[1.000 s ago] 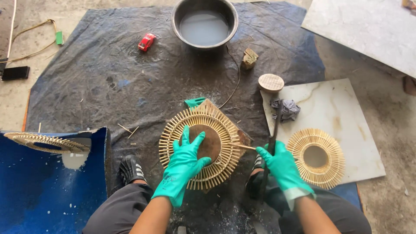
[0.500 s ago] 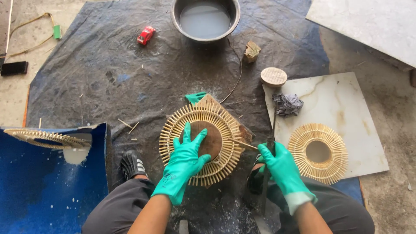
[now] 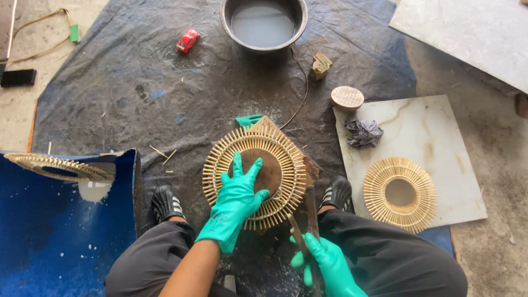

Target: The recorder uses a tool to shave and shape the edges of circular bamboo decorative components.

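A person seated on the ground presses a green-gloved left hand [image 3: 236, 201], fingers [image 3: 237, 164] spread wide and flat, onto the brown centre disc of a round sunburst frame of bamboo sticks [image 3: 254, 175], which lies on a dark tarpaulin [image 3: 126, 82] between the person's knees. The gloved right hand [image 3: 324, 267] is curled shut around a thin bamboo stick [image 3: 296, 231] whose upper end reaches the frame's lower right rim; a dark, narrow tool [image 3: 312, 212] stands just beside it, and whether the fingers grip that too cannot be told. Beyond the left fingertips a green handle [image 3: 247, 120] pokes out from under the frame, and farther off sits a metal basin of grey liquid [image 3: 264, 23] with a small red object [image 3: 187, 40] to its left. To the right of the right hand, a finished sunburst ring [image 3: 400, 193], a crumpled grey rag [image 3: 363, 132] and a round wooden block [image 3: 347, 98] rest on or by a pale marble tile [image 3: 440, 143]. A blue panel [image 3: 55, 236] bearing another ring [image 3: 55, 166] lies well to the left, on bare concrete floor [image 3: 495, 165].
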